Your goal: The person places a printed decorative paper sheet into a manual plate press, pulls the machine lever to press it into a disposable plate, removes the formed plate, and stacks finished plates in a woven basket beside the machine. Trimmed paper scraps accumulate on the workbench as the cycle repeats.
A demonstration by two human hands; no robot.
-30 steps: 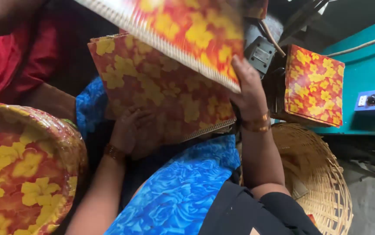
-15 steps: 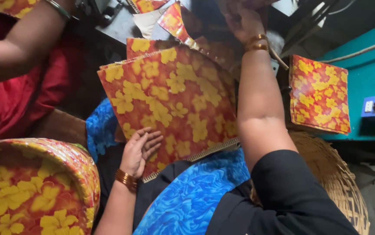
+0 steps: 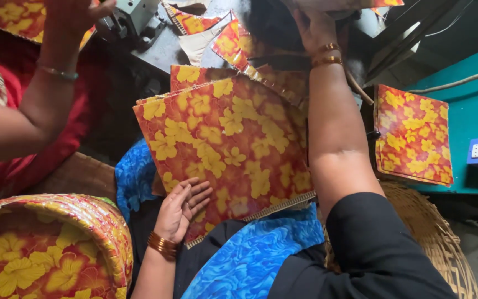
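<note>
Red-and-yellow flowered square sheets with a corrugated edge [image 3: 233, 149] lie stacked on the person's lap. Her left hand [image 3: 183, 207] rests flat on the stack's lower corner, fingers spread. Her right hand [image 3: 313, 25] reaches up toward a grey machine table [image 3: 167, 47]; its grip I cannot tell.

A stack of flat square sheets [image 3: 233, 149], red-orange with yellow flowers and a corrugated edge, rests on the person's lap over blue patterned cloth [image 3: 250, 260]. At the far side stands a dark grey tabletop [image 3: 167, 47] carrying a metal machine part [image 3: 131, 16] and loose scraps of the same flowered sheet [image 3: 233, 41]. To the right, a teal bench [image 3: 471, 105] has a flowered square [image 3: 413, 135] leaning against its side. A woven basket [image 3: 433, 232] sits on the floor, near right.
</note>
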